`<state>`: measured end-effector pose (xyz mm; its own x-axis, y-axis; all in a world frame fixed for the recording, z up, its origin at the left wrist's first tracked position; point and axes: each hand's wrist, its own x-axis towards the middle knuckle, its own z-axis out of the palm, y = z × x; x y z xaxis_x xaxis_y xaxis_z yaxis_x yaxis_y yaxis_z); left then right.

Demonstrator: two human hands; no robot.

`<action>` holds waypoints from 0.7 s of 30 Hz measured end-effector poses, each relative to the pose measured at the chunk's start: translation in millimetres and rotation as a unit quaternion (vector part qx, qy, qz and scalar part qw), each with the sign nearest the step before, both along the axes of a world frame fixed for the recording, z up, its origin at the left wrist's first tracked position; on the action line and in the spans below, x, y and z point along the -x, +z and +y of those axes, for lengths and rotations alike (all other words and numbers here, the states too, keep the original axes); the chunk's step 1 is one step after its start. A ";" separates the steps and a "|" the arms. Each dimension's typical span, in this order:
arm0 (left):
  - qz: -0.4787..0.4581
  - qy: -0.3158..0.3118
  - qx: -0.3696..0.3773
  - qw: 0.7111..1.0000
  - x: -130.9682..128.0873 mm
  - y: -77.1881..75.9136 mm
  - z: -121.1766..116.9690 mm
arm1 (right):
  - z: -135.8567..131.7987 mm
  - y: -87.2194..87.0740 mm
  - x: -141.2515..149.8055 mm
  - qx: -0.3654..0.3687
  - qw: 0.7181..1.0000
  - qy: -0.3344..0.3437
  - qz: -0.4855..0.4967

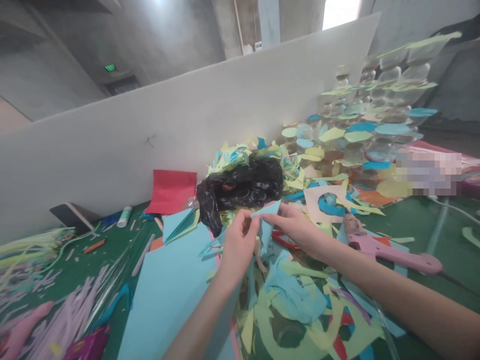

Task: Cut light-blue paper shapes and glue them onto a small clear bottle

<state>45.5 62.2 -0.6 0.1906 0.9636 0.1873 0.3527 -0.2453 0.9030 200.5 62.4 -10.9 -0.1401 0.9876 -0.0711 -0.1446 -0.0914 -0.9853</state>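
1. Paper piece (266, 234), light blue and small, is up between both hands, ahead of the wearer; whether it is folded cannot be told.
2. Its long axis seems to slant from a pointed top-right corner down towards the wearer and slightly left, though fingers cover part of it.
3. Left hand (240, 237) pinches its left edge, thumb and fingers drawn together.
4. Right hand (294, 225) grips it from the right, close to the upper corner, thumb and fingers closed on it. Neither hand is nearer: both touch it, almost meeting across it.
5. Just beyond the hands sits a black plastic bag (247, 182); below them lie crumpled blue paper (294, 292) and cut scraps.
6. Farther out, a large blue sheet (168, 290) lies left, a pink glue gun (397, 255) right.
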 end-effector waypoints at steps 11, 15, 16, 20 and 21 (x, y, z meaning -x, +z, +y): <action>0.064 -0.013 0.017 0.998 2.6 4.0 5.5 | -0.8 4.3 -2.9 -0.006 0.999 -0.008 -0.044; 0.058 -0.036 0.033 0.997 4.2 2.8 8.4 | 3.1 -1.2 -5.0 -0.028 0.997 -0.004 -0.076; 0.053 -0.044 0.040 0.997 4.9 2.2 9.8 | 4.1 -2.5 -5.4 -0.023 0.997 -0.004 -0.076; 0.026 -0.056 0.074 0.995 7.4 -2.0 17.4 | 6.5 -3.1 -7.6 0.010 0.998 -0.009 -0.064; 0.019 -0.055 0.081 0.995 7.6 -3.2 19.1 | 6.7 -2.1 -8.5 0.013 0.998 -0.007 -0.064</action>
<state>37.9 81.3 -3.8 0.3007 0.9534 0.0224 0.3669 -0.1373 0.9201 209.0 69.1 -13.0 -0.1137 0.9870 -0.1139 -0.0183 -0.1167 -0.9930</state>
